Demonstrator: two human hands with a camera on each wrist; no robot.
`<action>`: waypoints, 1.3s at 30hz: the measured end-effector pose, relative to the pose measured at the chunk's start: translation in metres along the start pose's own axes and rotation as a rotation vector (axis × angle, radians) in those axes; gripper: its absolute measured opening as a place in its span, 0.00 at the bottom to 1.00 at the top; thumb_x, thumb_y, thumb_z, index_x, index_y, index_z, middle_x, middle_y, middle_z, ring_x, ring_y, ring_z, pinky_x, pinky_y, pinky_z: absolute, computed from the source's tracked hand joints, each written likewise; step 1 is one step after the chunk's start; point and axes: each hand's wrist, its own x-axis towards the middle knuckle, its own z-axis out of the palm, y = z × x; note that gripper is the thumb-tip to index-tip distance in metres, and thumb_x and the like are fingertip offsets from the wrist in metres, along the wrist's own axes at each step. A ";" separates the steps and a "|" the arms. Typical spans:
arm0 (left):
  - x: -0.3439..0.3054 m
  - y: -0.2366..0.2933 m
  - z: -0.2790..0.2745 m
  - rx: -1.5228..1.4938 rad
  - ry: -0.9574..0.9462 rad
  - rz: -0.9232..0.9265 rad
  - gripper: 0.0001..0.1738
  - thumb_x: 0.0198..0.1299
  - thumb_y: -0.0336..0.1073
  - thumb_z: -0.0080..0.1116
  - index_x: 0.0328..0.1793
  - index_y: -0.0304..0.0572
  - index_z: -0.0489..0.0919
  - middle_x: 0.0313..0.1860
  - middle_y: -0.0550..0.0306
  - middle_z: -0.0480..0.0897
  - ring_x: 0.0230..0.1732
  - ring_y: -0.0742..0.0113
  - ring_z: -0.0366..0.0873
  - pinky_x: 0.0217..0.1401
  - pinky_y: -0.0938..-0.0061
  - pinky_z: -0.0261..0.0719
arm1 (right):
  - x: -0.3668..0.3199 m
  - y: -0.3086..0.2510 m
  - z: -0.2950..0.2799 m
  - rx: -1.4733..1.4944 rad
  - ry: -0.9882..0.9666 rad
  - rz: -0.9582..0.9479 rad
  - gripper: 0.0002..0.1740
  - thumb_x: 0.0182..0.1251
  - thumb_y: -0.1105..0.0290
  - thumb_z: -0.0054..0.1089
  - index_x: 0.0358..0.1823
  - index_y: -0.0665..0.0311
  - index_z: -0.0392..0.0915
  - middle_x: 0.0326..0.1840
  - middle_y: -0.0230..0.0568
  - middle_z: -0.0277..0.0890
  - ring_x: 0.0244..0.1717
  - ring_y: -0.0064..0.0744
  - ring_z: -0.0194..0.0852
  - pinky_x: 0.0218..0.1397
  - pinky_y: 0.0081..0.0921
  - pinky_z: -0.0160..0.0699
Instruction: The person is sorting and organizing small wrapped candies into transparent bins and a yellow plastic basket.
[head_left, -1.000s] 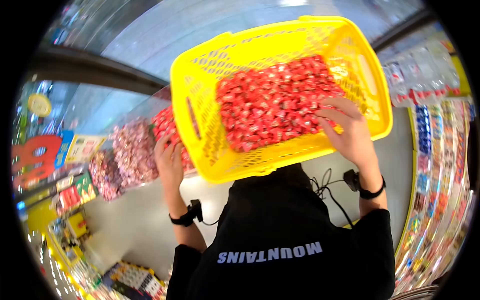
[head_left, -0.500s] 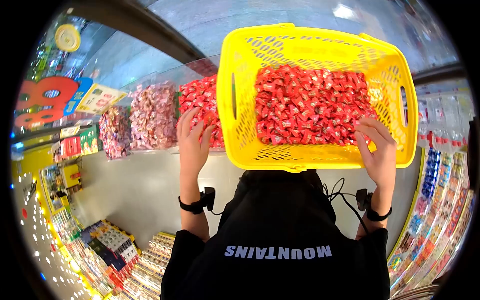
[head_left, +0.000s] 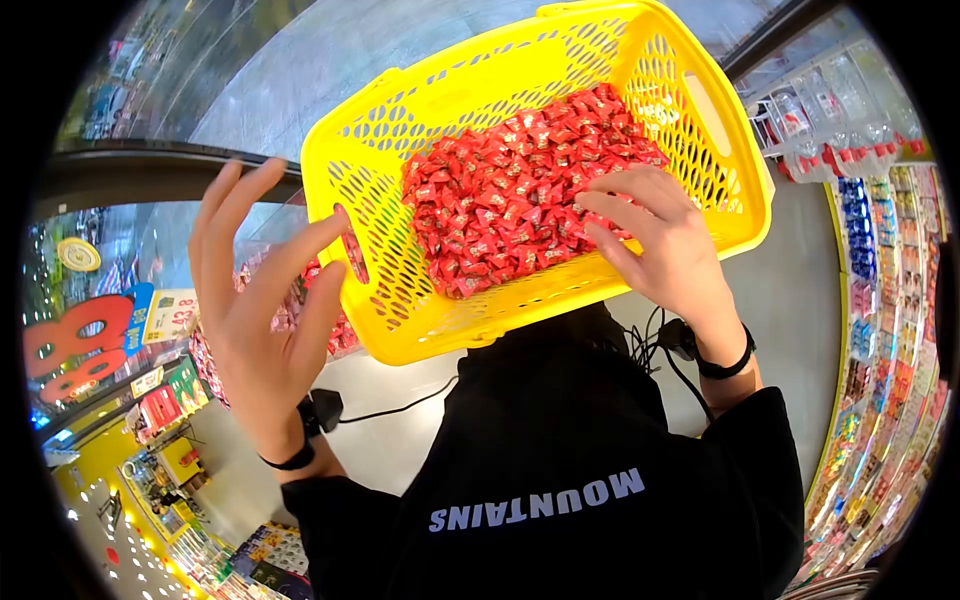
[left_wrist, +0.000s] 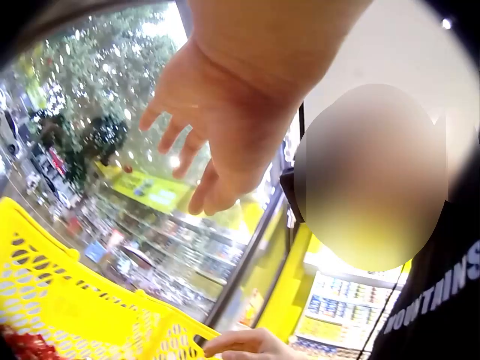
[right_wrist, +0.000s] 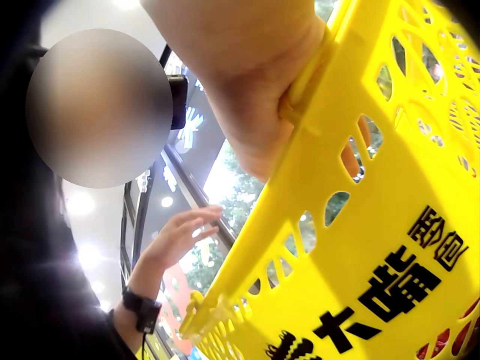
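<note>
A yellow plastic basket [head_left: 540,320] with slotted walls holds a heap of red-wrapped candies [head_left: 510,190]. My right hand [head_left: 665,235] reaches over its near rim, fingers loosely bent above the candies at the right side. In the right wrist view, parts of the fingers [right_wrist: 350,159] show through the wall slots. My left hand [head_left: 262,310] is raised to the left of the basket, fingers spread and holding nothing; its index fingertip overlaps the basket's left handle slot in the head view. In the left wrist view the left hand [left_wrist: 225,127] hangs high above the basket.
Behind my left hand stand clear bins of wrapped candies [head_left: 335,335] beside a price sign [head_left: 172,316]. Bottles [head_left: 840,110] and shelves of packaged goods [head_left: 890,350] line the right side. A glass window with a dark frame [head_left: 110,178] runs along the far side.
My left hand has risen from in front of the candy bins, fingers spreading. In the head view the basket moves right and level, then back left and tilted. My right hand stays over the candies.
</note>
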 end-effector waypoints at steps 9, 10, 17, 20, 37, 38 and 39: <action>0.142 0.050 0.133 -0.373 -0.364 0.371 0.15 0.63 0.42 0.71 0.52 0.45 0.91 0.66 0.45 0.82 0.72 0.41 0.76 0.76 0.53 0.72 | -0.013 0.038 -0.055 -0.237 0.252 0.059 0.16 0.58 0.72 0.77 0.49 0.61 0.89 0.51 0.38 0.85 0.53 0.44 0.84 0.61 0.43 0.83; 0.143 0.054 0.160 -0.390 -0.410 0.371 0.15 0.63 0.42 0.71 0.52 0.45 0.91 0.65 0.44 0.82 0.70 0.41 0.76 0.75 0.53 0.73 | -0.014 0.044 -0.055 -0.300 0.260 0.037 0.15 0.58 0.73 0.76 0.47 0.60 0.89 0.52 0.37 0.84 0.53 0.43 0.84 0.64 0.44 0.82; 0.111 0.044 0.265 0.103 -0.821 0.285 0.29 0.54 0.54 0.78 0.60 0.53 0.89 0.73 0.47 0.76 0.83 0.37 0.62 0.85 0.44 0.60 | -0.006 0.041 -0.054 -0.176 0.255 0.005 0.15 0.53 0.72 0.76 0.43 0.61 0.86 0.50 0.36 0.83 0.55 0.39 0.83 0.69 0.45 0.81; 0.099 0.034 0.276 0.068 -0.808 0.255 0.25 0.49 0.53 0.81 0.52 0.54 0.92 0.73 0.48 0.77 0.84 0.41 0.61 0.86 0.44 0.58 | -0.005 0.041 -0.054 -0.153 0.228 -0.017 0.14 0.54 0.71 0.76 0.42 0.61 0.85 0.51 0.38 0.82 0.56 0.39 0.83 0.69 0.45 0.81; 0.085 0.006 0.256 -0.018 -0.701 0.304 0.13 0.48 0.45 0.80 0.40 0.56 0.94 0.74 0.58 0.79 0.84 0.48 0.63 0.89 0.41 0.52 | -0.003 0.030 -0.028 -0.073 0.083 0.000 0.12 0.61 0.65 0.76 0.40 0.61 0.85 0.54 0.39 0.82 0.58 0.42 0.81 0.70 0.45 0.78; 0.093 0.010 0.237 -0.097 -0.657 0.268 0.12 0.48 0.45 0.79 0.40 0.55 0.94 0.73 0.59 0.80 0.83 0.48 0.64 0.89 0.41 0.52 | -0.002 0.030 -0.030 -0.076 0.073 0.002 0.12 0.61 0.65 0.76 0.41 0.61 0.85 0.54 0.39 0.82 0.58 0.42 0.81 0.70 0.45 0.78; 0.103 0.018 0.215 -0.112 -0.591 0.280 0.12 0.49 0.45 0.79 0.39 0.54 0.93 0.71 0.59 0.81 0.82 0.47 0.65 0.89 0.42 0.53 | -0.002 0.030 -0.033 -0.078 0.062 0.005 0.12 0.61 0.65 0.76 0.41 0.61 0.84 0.54 0.39 0.82 0.58 0.42 0.81 0.70 0.45 0.78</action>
